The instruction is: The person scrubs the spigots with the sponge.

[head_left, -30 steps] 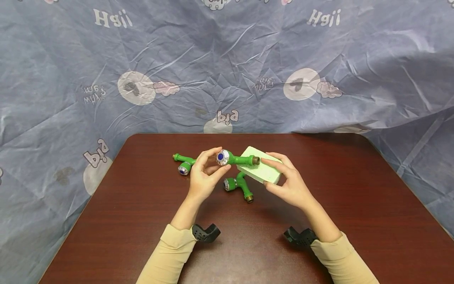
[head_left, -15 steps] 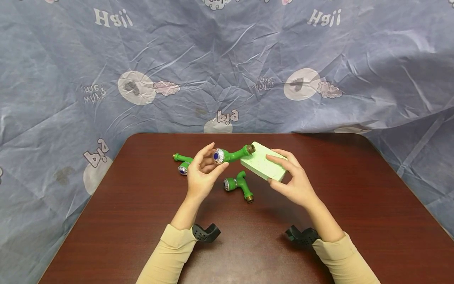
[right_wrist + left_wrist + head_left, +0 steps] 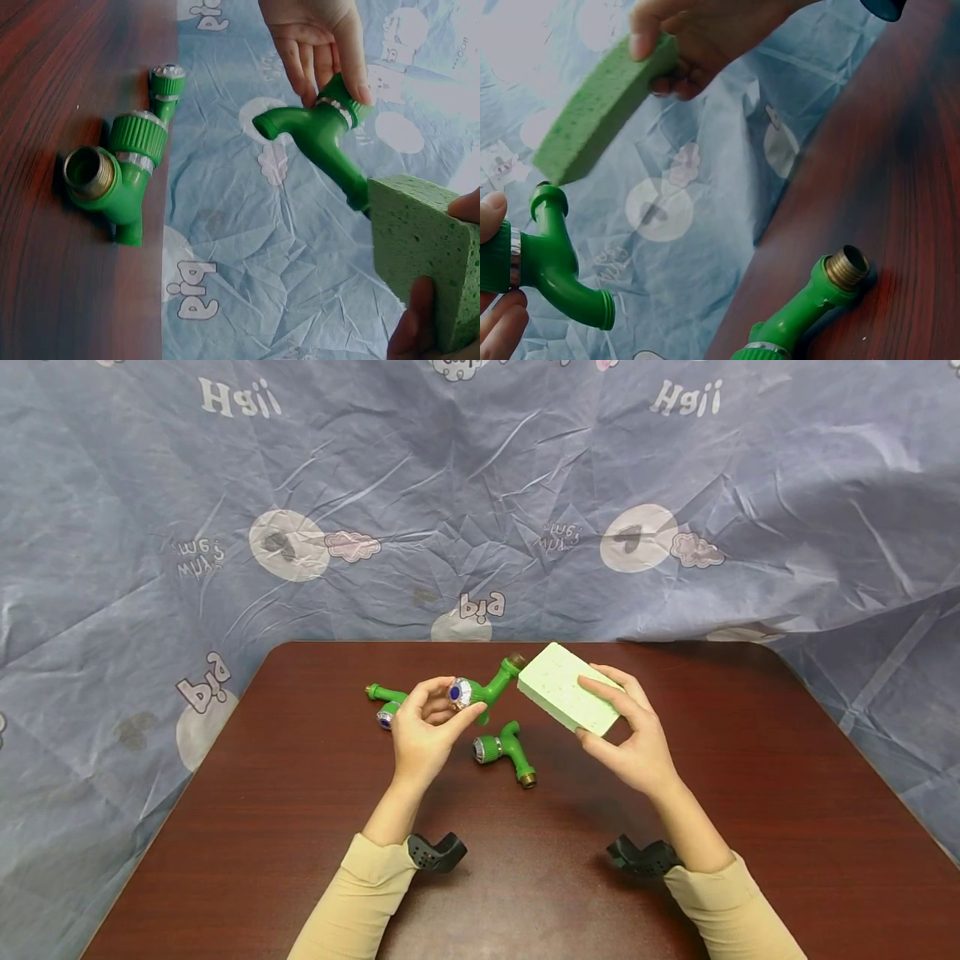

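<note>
My left hand [image 3: 423, 727] pinches the silver knob end of a green plastic tap [image 3: 480, 689] and holds it above the table, its brass-threaded end tilted up and to the right. In the left wrist view that tap [image 3: 547, 262] shows beside my fingers. My right hand [image 3: 626, 735] grips a pale green sponge block [image 3: 567, 699], whose left corner touches the tap's raised end. The right wrist view shows the sponge [image 3: 424, 251] against the tap [image 3: 319, 139].
A second green tap [image 3: 506, 752] lies on the dark red table [image 3: 712, 827] below the held one, also seen as the tap [image 3: 120, 176]. A third tap [image 3: 387, 704] lies left, behind my left hand. A crumpled blue printed cloth [image 3: 480, 502] hangs behind.
The held tap's threaded end swung up from level to a steep tilt. My right hand lifted the sponge up and slightly right, keeping it against the tap's end.
</note>
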Tool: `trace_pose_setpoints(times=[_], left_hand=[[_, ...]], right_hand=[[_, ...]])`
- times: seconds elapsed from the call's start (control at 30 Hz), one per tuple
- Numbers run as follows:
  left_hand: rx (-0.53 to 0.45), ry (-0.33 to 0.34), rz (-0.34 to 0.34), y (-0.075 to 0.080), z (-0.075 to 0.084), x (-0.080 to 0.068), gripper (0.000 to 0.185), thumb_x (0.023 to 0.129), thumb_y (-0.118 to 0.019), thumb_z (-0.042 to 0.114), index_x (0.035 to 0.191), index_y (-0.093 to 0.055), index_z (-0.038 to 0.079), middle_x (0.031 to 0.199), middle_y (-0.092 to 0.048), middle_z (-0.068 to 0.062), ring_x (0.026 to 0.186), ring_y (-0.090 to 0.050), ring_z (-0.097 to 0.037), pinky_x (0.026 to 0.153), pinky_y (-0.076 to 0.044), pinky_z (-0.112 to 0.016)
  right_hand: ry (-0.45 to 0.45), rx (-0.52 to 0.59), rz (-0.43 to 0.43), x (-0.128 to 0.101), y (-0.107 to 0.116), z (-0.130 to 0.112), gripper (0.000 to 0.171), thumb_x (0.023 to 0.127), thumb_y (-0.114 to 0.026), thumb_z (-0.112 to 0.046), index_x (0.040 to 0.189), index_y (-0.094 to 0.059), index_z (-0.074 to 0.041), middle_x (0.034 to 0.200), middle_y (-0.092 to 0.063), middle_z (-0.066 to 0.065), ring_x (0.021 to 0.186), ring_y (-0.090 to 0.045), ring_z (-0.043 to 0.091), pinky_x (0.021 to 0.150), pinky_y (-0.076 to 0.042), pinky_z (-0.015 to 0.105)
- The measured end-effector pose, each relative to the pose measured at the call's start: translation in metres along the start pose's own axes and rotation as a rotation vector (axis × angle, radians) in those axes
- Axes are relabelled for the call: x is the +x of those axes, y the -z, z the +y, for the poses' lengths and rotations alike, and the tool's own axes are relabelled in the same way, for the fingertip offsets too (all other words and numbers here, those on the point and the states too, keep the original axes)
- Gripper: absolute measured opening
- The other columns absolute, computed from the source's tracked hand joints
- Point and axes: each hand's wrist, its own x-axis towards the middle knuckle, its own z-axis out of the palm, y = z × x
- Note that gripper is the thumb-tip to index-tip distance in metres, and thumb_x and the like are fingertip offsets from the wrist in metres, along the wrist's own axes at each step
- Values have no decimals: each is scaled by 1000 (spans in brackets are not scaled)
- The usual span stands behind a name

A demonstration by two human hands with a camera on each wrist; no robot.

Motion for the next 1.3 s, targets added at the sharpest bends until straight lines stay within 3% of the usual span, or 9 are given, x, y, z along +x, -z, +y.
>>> trace_pose_setpoints(times=[0.17, 0.33, 0.7, 0.9, 1.07, 1.17, 1.3], left_hand=[[-11, 51, -34, -4, 15, -3, 42, 67, -84, 2, 102, -61, -6, 91, -66, -17, 75, -68, -25, 69, -57, -35], [-39, 46, -54, -6, 31, -5, 40, 68, -82, -3, 100, -59, -11, 89, -65, -21, 74, -68, -29, 68, -57, -40], [-75, 57, -15, -8, 4, -5, 40, 68, -85, 9, 100, -62, -2, 88, -67, -13, 71, -68, -19, 63, -57, -30], [-77, 111, 14, -6, 7, -4, 39, 68, -84, 4, 99, -61, -4, 87, -65, -12, 70, -67, -13, 61, -55, -22], [-76, 130, 19, -4, 27, -4, 37, 70, -80, -2, 100, -59, -10, 87, -64, -19, 68, -65, -13, 56, -50, -17], [-71, 138, 13, -4, 37, -4, 36, 70, -79, -3, 100, -59, -11, 87, -64, -20, 68, -65, -12, 55, -49, -17], [-79, 145, 18, -4, 37, -3, 36, 71, -79, -3, 100, -59, -10, 88, -63, -21, 68, -65, -12, 54, -47, -16]], right_hand=[[114, 33, 20, -1, -9, -3, 54, 61, -69, 16, 114, -58, 12, 127, -43, 33, 117, -44, 29, 81, -40, 19], [247, -24, -10, -1, -19, -6, 54, 58, -71, 13, 110, -59, 12, 121, -44, 38, 109, -45, 43, 82, -40, 17], [321, -106, -14, 0, -18, 2, 58, 52, -68, 13, 110, -63, 7, 119, -48, 34, 105, -51, 39, 80, -40, 14], [302, -142, 1, 1, -14, 7, 56, 54, -68, 13, 109, -62, 9, 120, -48, 34, 105, -50, 42, 80, -38, 12], [226, -144, 53, -4, -11, 29, 60, 54, -70, 13, 113, -63, 6, 127, -47, 29, 113, -46, 38, 81, -37, 13], [185, -121, 36, -7, -12, 37, 62, 56, -72, 9, 117, -63, 0, 131, -46, 23, 118, -44, 32, 82, -39, 17], [151, -104, -14, -10, -15, 39, 61, 61, -74, 1, 121, -63, -6, 135, -44, 17, 120, -43, 27, 84, -40, 20]])
